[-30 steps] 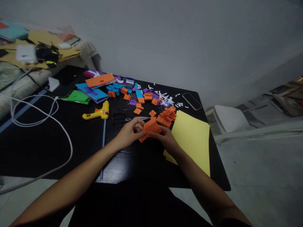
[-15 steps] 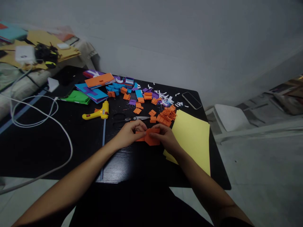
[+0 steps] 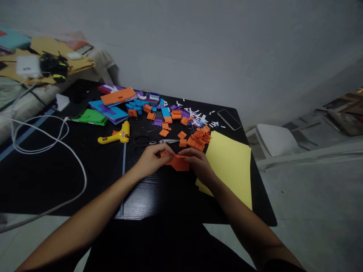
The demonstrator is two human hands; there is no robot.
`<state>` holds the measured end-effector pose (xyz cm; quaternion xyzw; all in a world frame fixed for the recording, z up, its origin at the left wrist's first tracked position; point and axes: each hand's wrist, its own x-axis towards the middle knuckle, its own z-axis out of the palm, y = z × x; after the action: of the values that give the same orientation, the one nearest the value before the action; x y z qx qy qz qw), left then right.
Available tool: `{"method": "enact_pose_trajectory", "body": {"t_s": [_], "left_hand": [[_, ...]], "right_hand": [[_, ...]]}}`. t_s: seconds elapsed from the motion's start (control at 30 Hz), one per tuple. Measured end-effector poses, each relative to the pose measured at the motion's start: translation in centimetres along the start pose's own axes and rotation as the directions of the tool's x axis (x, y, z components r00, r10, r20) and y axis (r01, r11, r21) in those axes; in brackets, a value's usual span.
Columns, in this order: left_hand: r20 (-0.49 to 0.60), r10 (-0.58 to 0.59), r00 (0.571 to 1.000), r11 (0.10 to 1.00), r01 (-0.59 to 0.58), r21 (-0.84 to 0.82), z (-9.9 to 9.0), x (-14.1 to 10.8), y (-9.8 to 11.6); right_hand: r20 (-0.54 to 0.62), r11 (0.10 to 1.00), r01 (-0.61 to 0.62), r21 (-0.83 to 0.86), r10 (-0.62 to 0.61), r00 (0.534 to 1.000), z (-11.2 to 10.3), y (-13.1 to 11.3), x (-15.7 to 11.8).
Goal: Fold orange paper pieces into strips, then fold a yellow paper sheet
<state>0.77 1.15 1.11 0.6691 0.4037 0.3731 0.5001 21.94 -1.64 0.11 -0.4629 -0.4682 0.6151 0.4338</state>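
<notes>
A folded orange paper piece [image 3: 180, 163] is held low over the black table [image 3: 181, 200], close to its front edge. My left hand [image 3: 151, 160] pinches its left part between thumb and fingers. On the other side, my right hand [image 3: 200, 164] grips the right part near its top edge. Black-handled scissors [image 3: 168, 141] lie just behind my hands. Small folded orange pieces [image 3: 200, 138] are heaped behind my right hand, and more lie loose around them.
Yellow sheets [image 3: 229, 166] lie at the right, with a phone [image 3: 229, 119] behind. A yellow glue gun [image 3: 116, 134], folded coloured papers [image 3: 118, 97] and a white cable [image 3: 81, 162] occupy the left. White scraps [image 3: 198, 116] are scattered at the back.
The orange paper has shifted slightly left and up between my hands, and its angle has changed a little. My right fingers now reach more along its top edge.
</notes>
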Motion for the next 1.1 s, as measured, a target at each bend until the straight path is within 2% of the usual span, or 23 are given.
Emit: {"method": "enact_pose_trajectory", "body": {"t_s": [0.07, 0.27, 0.4, 0.57, 0.67, 0.9, 1.1], "left_hand": [[-0.012, 0.036, 0.999, 0.998, -0.036, 0.058, -0.09, -0.06, 0.2], [0.022, 0.115, 0.993, 0.985, -0.117, 0.128, -0.21, -0.33, 0.39], [0.05, 0.071, 0.996, 0.994, -0.075, 0.079, -0.22, -0.44, 0.09], [0.115, 0.01, 0.993, 0.988, -0.028, 0.152, -0.09, -0.22, -0.15], [0.14, 0.006, 0.99, 0.991, -0.025, 0.132, -0.05, -0.13, -0.13], [0.178, -0.017, 0.984, 0.994, -0.002, 0.107, -0.08, -0.31, -0.34], [0.196, 0.001, 0.981, 0.991, -0.027, 0.133, -0.12, -0.23, -0.24]], "right_hand": [[0.011, 1.0, -0.014, 0.003, 0.014, 1.0, 0.03, -0.04, -0.02], [-0.069, 0.993, -0.043, -0.113, 0.035, 0.997, 0.61, -0.51, -0.27], [-0.092, 0.989, 0.002, -0.147, -0.016, 0.996, 0.71, -0.65, -0.35], [-0.098, 0.97, 0.062, -0.235, -0.088, 0.991, 0.79, -0.77, -0.51], [-0.096, 0.956, 0.088, -0.279, -0.119, 0.988, 0.87, -0.72, -0.57], [-0.121, 0.945, 0.099, -0.311, -0.142, 0.982, 0.86, -0.2, -0.44], [-0.167, 0.957, 0.073, -0.279, -0.123, 0.978, 0.81, -0.26, -0.39]]}}
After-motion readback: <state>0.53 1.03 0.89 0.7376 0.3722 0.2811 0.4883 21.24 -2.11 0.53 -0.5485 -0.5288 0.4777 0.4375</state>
